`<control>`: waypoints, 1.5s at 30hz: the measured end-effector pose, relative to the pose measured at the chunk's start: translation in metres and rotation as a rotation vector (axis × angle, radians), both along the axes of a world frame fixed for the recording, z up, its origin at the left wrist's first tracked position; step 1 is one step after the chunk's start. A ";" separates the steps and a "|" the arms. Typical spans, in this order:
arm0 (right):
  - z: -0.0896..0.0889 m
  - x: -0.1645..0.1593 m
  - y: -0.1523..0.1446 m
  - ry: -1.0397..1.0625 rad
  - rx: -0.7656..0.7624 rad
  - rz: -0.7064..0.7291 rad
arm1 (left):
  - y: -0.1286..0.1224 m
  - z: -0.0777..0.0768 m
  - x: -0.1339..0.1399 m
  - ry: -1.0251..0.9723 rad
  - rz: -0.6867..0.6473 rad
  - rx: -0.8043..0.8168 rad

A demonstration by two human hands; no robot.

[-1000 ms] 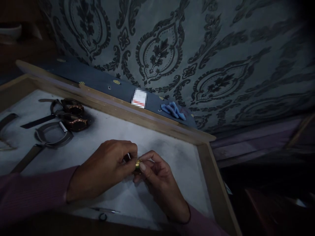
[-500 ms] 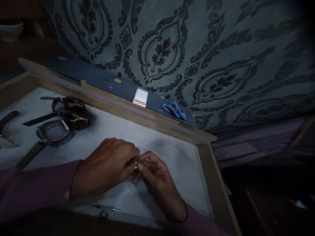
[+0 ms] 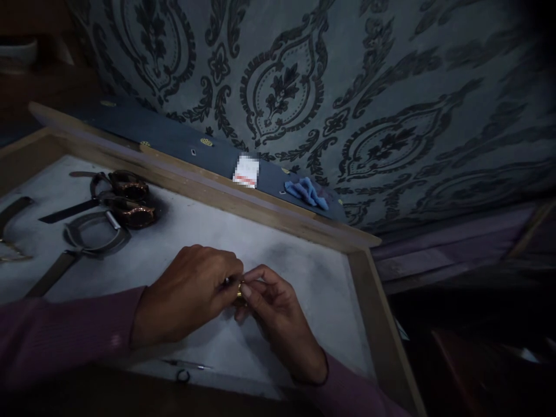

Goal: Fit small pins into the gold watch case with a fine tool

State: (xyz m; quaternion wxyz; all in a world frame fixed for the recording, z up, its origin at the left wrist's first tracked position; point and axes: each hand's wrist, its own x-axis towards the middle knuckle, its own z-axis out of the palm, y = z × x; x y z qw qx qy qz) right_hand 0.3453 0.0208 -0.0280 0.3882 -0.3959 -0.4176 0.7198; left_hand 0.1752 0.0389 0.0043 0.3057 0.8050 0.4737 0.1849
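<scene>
Both my hands meet over the white floor of a shallow wooden tray. My left hand is closed, its fingertips hidden behind its knuckles, pinching a small gold-coloured metal piece. The thumb and fingers of my right hand grip the same piece from the other side. Most of it is covered by the fingers, so its exact kind does not show. Below the hands, close to the tray's near side, lie a thin metal pen-like tool and a small black ring-shaped part.
Wristwatches and loose dark straps lie in the tray's left part. The wooden rim runs along the far side. Beyond it are a white packet and a crumpled blue cloth, before a patterned wall.
The hands stay together on the gold piece, with only a slight shift of the left hand and fingers. The whole view has moved a little.
</scene>
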 end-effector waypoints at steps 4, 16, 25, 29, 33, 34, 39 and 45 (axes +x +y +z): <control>0.002 -0.001 0.001 -0.033 0.013 0.007 | -0.002 -0.001 0.002 -0.022 0.007 -0.022; 0.004 0.002 0.002 -0.067 0.042 -0.026 | -0.004 -0.005 0.003 -0.136 0.037 -0.049; 0.001 0.006 0.001 -0.155 0.128 -0.034 | -0.001 -0.005 -0.001 -0.169 -0.024 -0.106; 0.004 0.006 0.001 -0.197 0.109 -0.023 | 0.000 -0.007 -0.001 -0.204 -0.016 -0.144; 0.005 0.005 0.002 -0.185 0.079 0.003 | 0.001 -0.011 -0.001 -0.233 0.017 -0.150; 0.005 0.005 0.003 -0.182 0.075 0.000 | 0.001 -0.011 -0.002 -0.238 0.018 -0.158; 0.004 0.005 0.002 -0.184 0.093 -0.009 | 0.002 -0.010 -0.002 -0.224 -0.001 -0.186; 0.004 0.006 0.002 -0.212 0.123 0.007 | 0.000 -0.007 -0.002 -0.134 -0.032 -0.092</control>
